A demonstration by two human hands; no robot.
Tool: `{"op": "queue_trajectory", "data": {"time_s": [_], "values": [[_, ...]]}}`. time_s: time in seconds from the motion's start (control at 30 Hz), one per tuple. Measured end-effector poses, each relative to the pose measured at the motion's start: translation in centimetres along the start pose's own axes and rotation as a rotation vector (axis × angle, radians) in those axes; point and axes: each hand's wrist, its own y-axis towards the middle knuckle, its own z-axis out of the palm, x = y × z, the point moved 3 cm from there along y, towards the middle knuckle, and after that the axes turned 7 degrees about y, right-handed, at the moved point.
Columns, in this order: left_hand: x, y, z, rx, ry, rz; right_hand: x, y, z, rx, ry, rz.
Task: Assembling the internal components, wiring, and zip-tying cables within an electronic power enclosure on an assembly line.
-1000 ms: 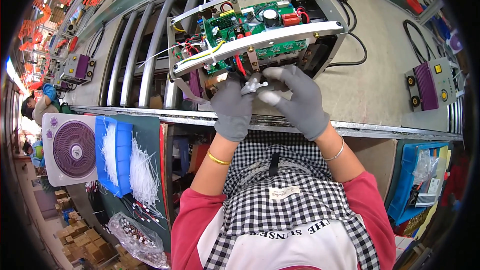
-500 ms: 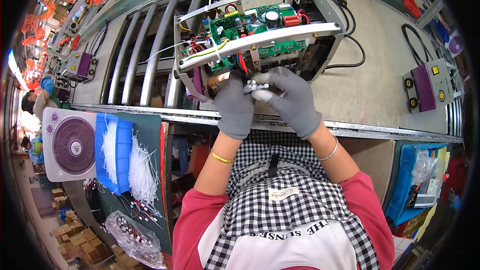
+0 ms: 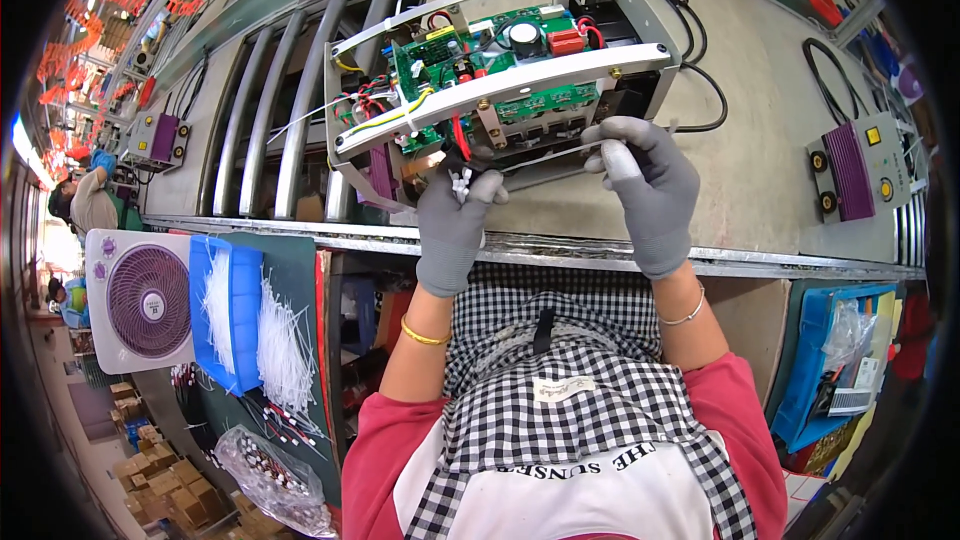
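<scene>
My left hand (image 3: 453, 220), in a grey glove, is closed around a small bunch of white cable ties (image 3: 461, 183), whose blocky ends stick out by the thumb. One thin pale cable tie (image 3: 555, 156) stretches from near the left fingertips to my right hand (image 3: 648, 185), which pinches its far end. Just beyond both hands stands an opened metal-framed device (image 3: 520, 80) with green circuit boards, coloured wires and white side rails. Red wires (image 3: 461, 138) hang down its near side, close to my left hand. Where the tie's left end goes is hard to make out.
Metal rollers (image 3: 300, 120) lie left of the device. A purple-and-grey boxed unit (image 3: 853, 175) stands at right. At lower left are a fan (image 3: 150, 295), a blue bin (image 3: 236, 325), loose white ties (image 3: 285, 350) and a bag of small parts (image 3: 270, 470). A blue tray (image 3: 800, 380) sits lower right.
My right hand has moved away to the right, drawing the thin cable tie out straight. My left hand has shifted slightly left and down. The device appears slightly farther left.
</scene>
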Motion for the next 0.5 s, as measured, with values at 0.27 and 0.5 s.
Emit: {"op": "queue_trajectory", "data": {"time_s": [0.27,0.5], "values": [[1.2,0.5,0.6,-0.047,-0.029,-0.005,0.3,0.8,0.8,0.174,-0.548,-0.466],[1.7,0.6,0.6,-0.081,-0.012,0.029,0.6,1.3,1.5,0.249,-0.612,-0.571]]}}
